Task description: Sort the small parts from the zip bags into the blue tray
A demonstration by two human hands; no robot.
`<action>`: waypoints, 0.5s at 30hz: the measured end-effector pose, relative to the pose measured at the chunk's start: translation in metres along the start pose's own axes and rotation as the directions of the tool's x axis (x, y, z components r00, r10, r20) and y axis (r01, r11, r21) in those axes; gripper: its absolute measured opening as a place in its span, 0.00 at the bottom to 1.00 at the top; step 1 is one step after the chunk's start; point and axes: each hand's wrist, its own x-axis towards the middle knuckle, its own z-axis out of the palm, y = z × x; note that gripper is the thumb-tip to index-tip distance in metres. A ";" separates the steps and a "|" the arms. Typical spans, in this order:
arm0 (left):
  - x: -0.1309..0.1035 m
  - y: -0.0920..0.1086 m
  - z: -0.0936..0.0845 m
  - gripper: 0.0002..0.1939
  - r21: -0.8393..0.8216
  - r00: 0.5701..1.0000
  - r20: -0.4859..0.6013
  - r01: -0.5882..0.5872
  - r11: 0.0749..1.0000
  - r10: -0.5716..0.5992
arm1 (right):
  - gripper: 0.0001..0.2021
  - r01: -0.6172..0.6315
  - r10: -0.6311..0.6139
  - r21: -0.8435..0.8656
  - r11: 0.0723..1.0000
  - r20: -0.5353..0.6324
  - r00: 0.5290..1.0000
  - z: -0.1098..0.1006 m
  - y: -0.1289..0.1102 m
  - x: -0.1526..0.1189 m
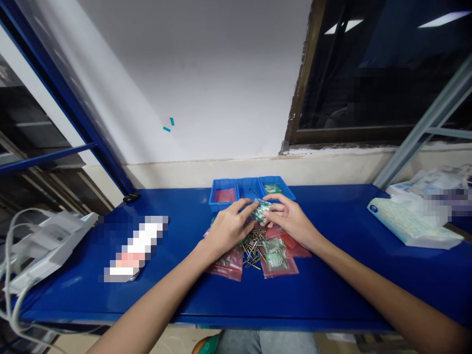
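Note:
My left hand and my right hand meet over the middle of the blue table, both closed on a small clear-and-green plastic bag. Its contents are too small to make out. Beneath my hands lies a loose pile of thin metal pins, gold and silver in colour. Red plastic bags lie around the pile: one at the left, and another at the right with a clear-green bag on top of it. My fingers partly hide the pile and the bags behind it.
Three joined blue bins stand behind my hands: the left bin holds red bags, the middle a few pins, the right green bags. A blurred phone-like object lies left. Power strips with cables are farther left; a tissue pack is right.

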 end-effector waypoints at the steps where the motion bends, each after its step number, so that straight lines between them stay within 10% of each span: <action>1: 0.000 0.000 0.000 0.21 0.011 1.000 -0.002 0.000 1.000 0.000 | 0.20 -0.005 0.005 0.006 1.000 0.007 1.000 0.000 0.000 0.000; 15: 0.002 0.004 0.005 0.14 -0.308 0.981 -0.159 0.059 0.950 -0.112 | 0.10 0.088 -0.088 -0.203 0.975 0.008 0.996 -0.002 0.001 0.003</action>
